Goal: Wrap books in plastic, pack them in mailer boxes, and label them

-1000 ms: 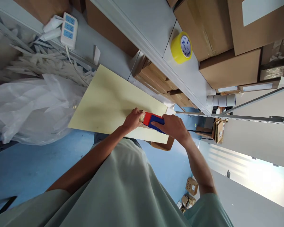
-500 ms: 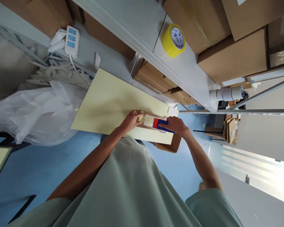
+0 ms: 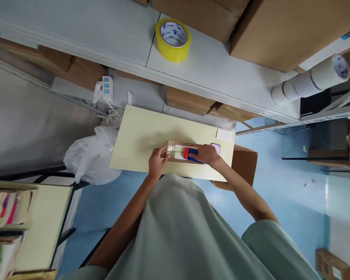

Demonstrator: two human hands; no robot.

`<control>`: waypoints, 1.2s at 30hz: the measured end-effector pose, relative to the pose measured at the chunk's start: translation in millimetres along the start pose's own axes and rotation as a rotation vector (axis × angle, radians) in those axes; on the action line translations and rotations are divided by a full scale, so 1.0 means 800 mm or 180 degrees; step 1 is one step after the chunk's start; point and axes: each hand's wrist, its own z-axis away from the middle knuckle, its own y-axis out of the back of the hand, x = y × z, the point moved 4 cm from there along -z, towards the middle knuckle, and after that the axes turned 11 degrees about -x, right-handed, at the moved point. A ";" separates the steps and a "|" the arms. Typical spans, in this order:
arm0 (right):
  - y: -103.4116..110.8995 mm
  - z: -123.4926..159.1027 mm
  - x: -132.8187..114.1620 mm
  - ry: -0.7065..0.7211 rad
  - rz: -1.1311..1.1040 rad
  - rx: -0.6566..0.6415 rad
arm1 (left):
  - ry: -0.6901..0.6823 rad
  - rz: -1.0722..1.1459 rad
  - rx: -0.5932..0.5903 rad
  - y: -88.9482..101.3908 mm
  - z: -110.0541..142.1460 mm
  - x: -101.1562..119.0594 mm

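Note:
A small long cardboard box [image 3: 177, 149] lies on the pale yellow tabletop [image 3: 146, 124], a white label on its upper face and shiny clear tape around its left end. My left hand [image 3: 156, 161] grips that taped end, thumb and fingers on either side. In my right hand [image 3: 207, 154] is a blue tool with a red end, seemingly a tape dispenser [image 3: 189, 153], resting over the box's top. My fingers hide much of its handle. Just beyond the right hand lies a phone [image 3: 216, 147] with a lit screen.
Above the tabletop runs a grey shelf [image 3: 116, 35] with a yellow tape roll [image 3: 175, 42], white rolls [image 3: 309, 83] and cartons [image 3: 265, 35]. A white plastic bag [image 3: 90, 155] sits left of the table. An open carton [image 3: 245, 165] stands at its right end, below table height.
My view has shifted. Both hands have moved left across the tabletop with the box and the tape dispenser. The phone, partly covered before, shows more fully.

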 end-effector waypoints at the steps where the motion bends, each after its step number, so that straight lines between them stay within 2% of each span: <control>1: -0.001 -0.003 0.002 0.0065 -0.0035 -0.0007 | 0.0139 0.0067 0.0214 -0.006 0.005 0.003; 4: -0.003 -0.010 0.006 0.0234 -0.0110 0.0003 | 0.0497 0.0162 0.0753 -0.026 0.011 0.014; 8: -0.001 -0.015 0.007 0.0376 -0.0212 0.0007 | 0.0885 -0.0117 0.1287 -0.042 0.004 0.024; 11: 0.002 -0.016 0.005 0.0427 -0.0302 0.0006 | 0.0821 -0.0157 0.1547 -0.048 -0.001 0.025; 14: 0.004 -0.012 0.015 0.0484 -0.0369 -0.0023 | 0.0656 -0.0123 0.1638 -0.053 -0.004 0.023; 17: 0.002 0.002 0.060 0.0472 -0.0389 -0.0056 | 0.0683 -0.0166 0.1673 -0.057 -0.005 0.019; 22: -0.013 0.026 0.189 0.0055 -0.0416 -0.0191 | 0.0843 -0.0164 0.1650 -0.061 -0.010 0.014; 25: -0.030 0.021 0.220 0.0047 -0.0431 -0.0290 | 0.0846 -0.0087 0.1611 -0.063 -0.011 0.014; 27: -0.039 0.009 0.214 0.0010 -0.0436 -0.0277 | 0.0893 -0.0110 0.1598 -0.062 -0.011 0.016; 31: -0.056 -0.016 0.176 -0.0045 -0.0485 -0.0195 | 0.1033 -0.0165 0.1514 -0.059 -0.011 0.015; 36: -0.074 -0.027 0.135 0.0074 -0.0478 0.0142 | 0.1106 -0.0062 0.1424 -0.057 -0.010 0.010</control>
